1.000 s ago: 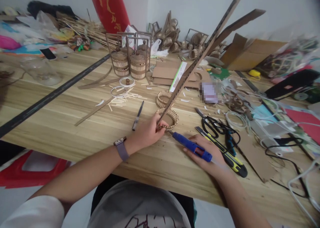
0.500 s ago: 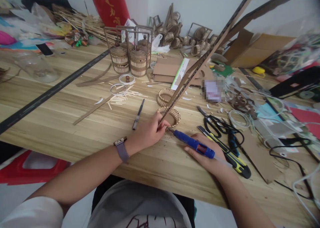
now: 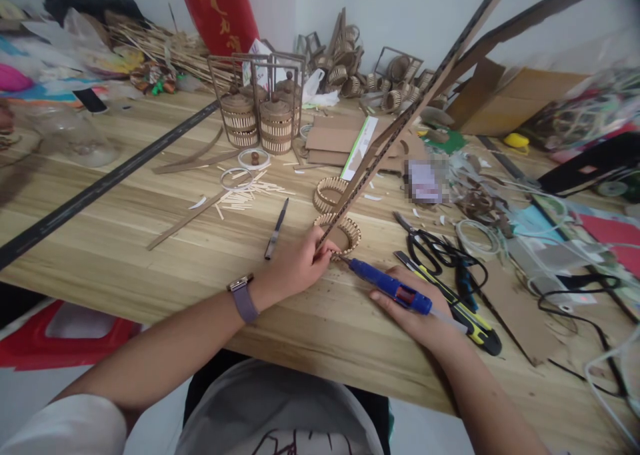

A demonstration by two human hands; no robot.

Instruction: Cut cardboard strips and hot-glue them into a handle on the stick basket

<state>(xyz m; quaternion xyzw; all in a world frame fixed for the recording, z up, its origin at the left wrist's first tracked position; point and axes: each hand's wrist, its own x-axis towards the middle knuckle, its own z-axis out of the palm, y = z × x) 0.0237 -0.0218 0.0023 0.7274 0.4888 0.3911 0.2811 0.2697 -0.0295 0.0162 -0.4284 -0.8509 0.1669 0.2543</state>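
Note:
My left hand (image 3: pixel 300 263) is closed on the lower end of a long brown cardboard strip (image 3: pixel 373 168), which slants up to the far right. Its fingers also touch the near rim of a small ring of short sticks (image 3: pixel 353 236) on the table. A blue hot glue gun (image 3: pixel 390 286) is in my right hand (image 3: pixel 417 308), a clear glue stick poking out of its back. The gun's nozzle points at the ring's near rim, close to my left fingertips. A second stick ring (image 3: pixel 326 194) sits just behind, partly hidden by the strip.
A pen (image 3: pixel 277 228) and loose short sticks (image 3: pixel 245 198) lie to the left. Scissors (image 3: pixel 423 242) and a yellow-black utility knife (image 3: pixel 473 322) lie beside my right hand. Framed lidded baskets (image 3: pixel 277 125) stand behind, near cardboard pieces (image 3: pixel 330 138). A person's fingers (image 3: pixel 6 118) show at the far left edge.
The glue gun and my right hand have shifted very slightly right and down. The long strip has tilted a little. At the far left edge, another person's fingers have come into view.

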